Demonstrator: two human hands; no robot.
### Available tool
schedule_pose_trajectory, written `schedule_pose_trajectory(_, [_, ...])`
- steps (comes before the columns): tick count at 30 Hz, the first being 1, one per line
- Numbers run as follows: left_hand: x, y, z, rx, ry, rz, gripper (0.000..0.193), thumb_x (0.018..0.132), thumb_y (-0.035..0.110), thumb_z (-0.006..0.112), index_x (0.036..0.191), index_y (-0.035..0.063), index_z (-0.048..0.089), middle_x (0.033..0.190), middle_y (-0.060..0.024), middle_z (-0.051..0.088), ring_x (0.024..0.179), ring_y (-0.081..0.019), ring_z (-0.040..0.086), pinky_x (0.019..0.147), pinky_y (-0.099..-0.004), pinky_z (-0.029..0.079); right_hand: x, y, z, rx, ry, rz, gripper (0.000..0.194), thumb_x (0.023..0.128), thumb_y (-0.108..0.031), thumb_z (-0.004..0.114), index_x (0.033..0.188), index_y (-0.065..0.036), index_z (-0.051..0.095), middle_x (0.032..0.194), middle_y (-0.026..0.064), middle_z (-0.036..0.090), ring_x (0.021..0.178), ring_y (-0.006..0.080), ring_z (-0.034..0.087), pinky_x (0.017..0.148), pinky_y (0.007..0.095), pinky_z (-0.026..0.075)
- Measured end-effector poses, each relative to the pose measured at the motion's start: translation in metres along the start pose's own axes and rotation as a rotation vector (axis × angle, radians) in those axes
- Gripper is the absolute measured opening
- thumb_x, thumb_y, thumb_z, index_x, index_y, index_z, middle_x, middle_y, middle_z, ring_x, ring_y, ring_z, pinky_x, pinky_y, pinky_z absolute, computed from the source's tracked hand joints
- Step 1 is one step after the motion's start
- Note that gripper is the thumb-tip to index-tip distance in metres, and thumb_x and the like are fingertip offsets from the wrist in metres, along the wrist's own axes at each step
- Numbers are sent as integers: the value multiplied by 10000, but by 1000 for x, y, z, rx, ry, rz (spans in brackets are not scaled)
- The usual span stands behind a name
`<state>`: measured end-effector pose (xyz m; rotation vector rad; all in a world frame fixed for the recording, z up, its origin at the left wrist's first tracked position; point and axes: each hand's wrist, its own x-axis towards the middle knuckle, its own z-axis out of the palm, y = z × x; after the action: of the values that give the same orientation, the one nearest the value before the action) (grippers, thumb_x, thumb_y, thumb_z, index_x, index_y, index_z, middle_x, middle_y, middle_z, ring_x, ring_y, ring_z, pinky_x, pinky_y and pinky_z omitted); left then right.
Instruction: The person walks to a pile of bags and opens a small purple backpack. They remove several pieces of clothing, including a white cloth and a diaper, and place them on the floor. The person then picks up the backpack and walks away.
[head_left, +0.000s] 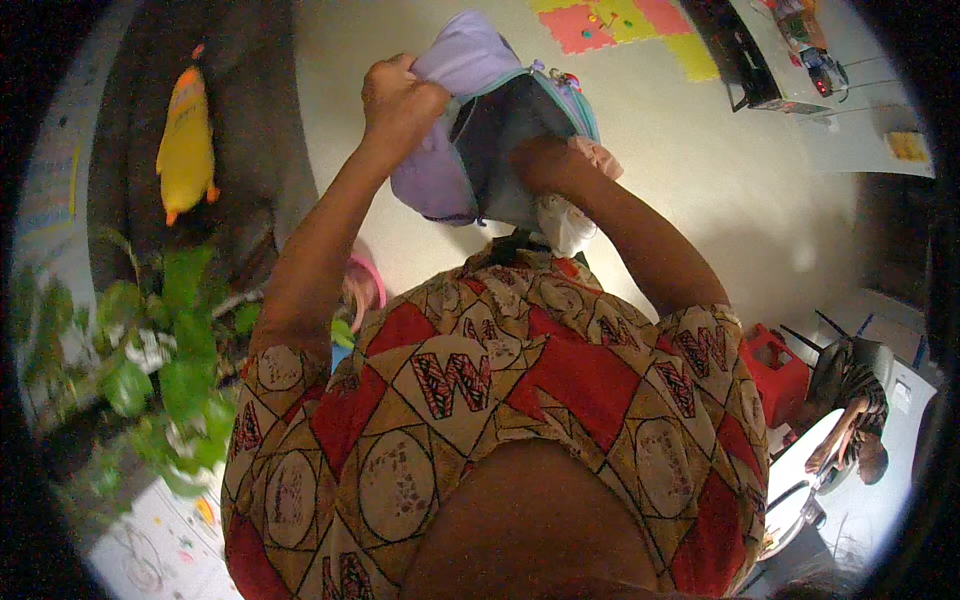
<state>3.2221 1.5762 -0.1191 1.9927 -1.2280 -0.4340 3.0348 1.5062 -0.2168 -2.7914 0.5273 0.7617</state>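
Observation:
A lavender backpack (442, 180) with a dark lining (517, 112) hangs unzipped in front of me, its mouth facing me. My left hand (405, 97) grips the fabric at its upper left edge. Into the opening reaches my right hand (544, 165); its fingers are lost in the shadow inside, so what they touch cannot be made out. A teal-edged zipper (581, 109) with small charms runs along the right side. Below my right wrist hangs a crumpled white bag or cloth (566, 225), and a pale pink cloth (600, 157) shows beyond the wrist.
A yellow chicken-shaped toy (186, 142) lies on a dark surface at left, above a leafy plant (180, 360). Foam mats (585, 30) lie on the floor (660, 135) ahead. Rightward are a red stool (776, 367) and a seated person (855, 405). A pink-rimmed container (369, 277) stands by my left elbow.

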Motion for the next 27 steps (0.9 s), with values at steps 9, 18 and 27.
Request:
schedule_pose_trajectory(9, [221,-121,9,464,75,-22,256,639,198,569,775,-19,586,761,-207,583,728,-375,559,708,-414,455,142,125,-142,1069,161,-292,433,719,-221,616,1122,-70,567,921,132,591,847,237,565,843,333,426])
schedule_pose_trajectory(18, [352,-247,-74,96,405,-179,208,686,150,586,792,-26,560,717,-119,566,634,-207,535,531,-339,419,305,320,-186,1603,26,-287,386,712,-142,603,1073,-5,607,921,90,640,835,135,569,768,270,440])
schedule_pose_trajectory(27, [622,-270,-117,621,314,299,132,629,105,587,754,71,560,749,-77,579,797,-298,538,753,-422,341,461,431,-266,1592,-26,-145,444,815,-390,523,1139,-92,586,1129,50,584,1044,181,498,890,303,375])
